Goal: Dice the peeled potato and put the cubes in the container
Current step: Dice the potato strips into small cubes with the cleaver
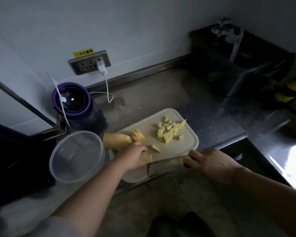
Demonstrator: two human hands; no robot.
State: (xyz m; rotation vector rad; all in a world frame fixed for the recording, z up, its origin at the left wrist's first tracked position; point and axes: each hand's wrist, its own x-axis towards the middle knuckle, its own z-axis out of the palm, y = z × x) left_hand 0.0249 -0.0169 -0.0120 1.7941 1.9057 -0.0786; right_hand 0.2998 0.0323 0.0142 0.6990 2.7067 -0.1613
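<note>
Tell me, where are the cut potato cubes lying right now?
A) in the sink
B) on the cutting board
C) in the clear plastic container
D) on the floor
B: the cubes sit in a loose heap on the cutting board, and the clear container beside it holds none.

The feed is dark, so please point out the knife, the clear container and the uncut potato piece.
knife (164, 165): head view, middle of the blade.
clear container (75, 159): head view, bare floor inside.
uncut potato piece (115, 139): head view, middle of its peeled side.
</note>
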